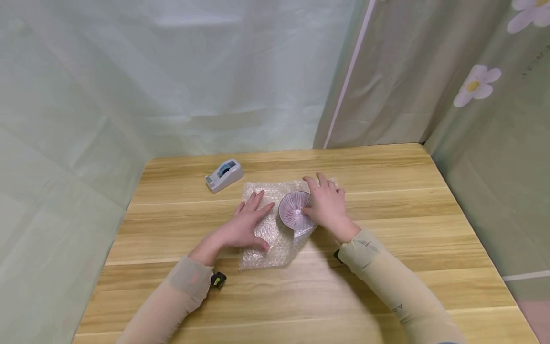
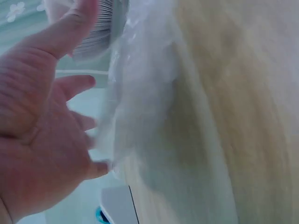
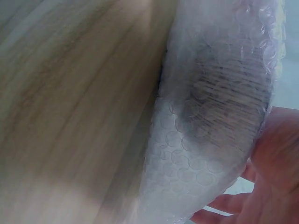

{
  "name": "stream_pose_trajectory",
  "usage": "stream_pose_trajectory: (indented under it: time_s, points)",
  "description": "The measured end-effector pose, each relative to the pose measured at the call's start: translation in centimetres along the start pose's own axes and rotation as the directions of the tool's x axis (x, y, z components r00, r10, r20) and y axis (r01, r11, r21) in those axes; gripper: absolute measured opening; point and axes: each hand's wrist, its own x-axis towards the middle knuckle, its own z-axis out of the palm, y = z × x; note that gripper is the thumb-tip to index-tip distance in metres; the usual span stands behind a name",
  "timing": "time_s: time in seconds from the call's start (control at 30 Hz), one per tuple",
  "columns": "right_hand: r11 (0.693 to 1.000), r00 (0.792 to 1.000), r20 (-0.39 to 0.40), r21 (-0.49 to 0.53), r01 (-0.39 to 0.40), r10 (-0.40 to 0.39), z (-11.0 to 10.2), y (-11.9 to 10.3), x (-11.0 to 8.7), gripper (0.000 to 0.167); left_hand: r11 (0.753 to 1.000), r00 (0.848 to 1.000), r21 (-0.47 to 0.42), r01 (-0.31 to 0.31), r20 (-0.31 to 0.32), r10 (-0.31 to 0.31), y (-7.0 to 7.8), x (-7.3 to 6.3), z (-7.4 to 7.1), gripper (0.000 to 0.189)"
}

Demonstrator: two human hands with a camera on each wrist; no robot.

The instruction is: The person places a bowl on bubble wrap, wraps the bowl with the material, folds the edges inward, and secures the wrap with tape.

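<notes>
Wood-grain table point(image 1: 408, 205), bubble wrap point(image 1: 277, 235), tape dispenser point(image 1: 225, 176)

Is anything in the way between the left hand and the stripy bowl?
Nothing visible blocks the gap between the left hand and the striped bowl. Bubble wrap lies under both, and the tape dispenser sits off to the side, farther back.

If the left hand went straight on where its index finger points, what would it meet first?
Probably the striped bowl, near its rim, across the bubble wrap. Depth is unclear, so the left hand might pass above it.
</notes>
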Motion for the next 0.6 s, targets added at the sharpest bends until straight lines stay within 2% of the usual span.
stream_pose_trajectory:
  time_s: [0.13,0.3,0.43,0.6]
  points:
    - [1.000,1.000,0.016,0.005,-0.002,0.002,-0.1,0.0,0.1,0.102,0.999,0.991,-0.027,-0.047,-0.124,0.043,1.0,0.6,-0.1,0.099]
    - [1.000,0.999,0.035,0.005,-0.010,0.009,-0.1,0.0,0.1,0.102,0.985,0.959,-0.075,-0.154,-0.252,0.130,2.2,1.6,0.9,0.050]
    - [1.000,0.998,0.065,0.004,-0.021,0.020,-0.1,0.0,0.2,0.100,0.980,0.951,-0.070,-0.187,-0.261,0.163,2.5,2.2,2.3,0.040]
    - [1.000,0.996,0.082,-0.004,-0.028,0.028,0.0,0.1,0.2,0.097,0.988,0.963,-0.016,-0.152,-0.227,0.144,2.9,2.7,3.4,0.041]
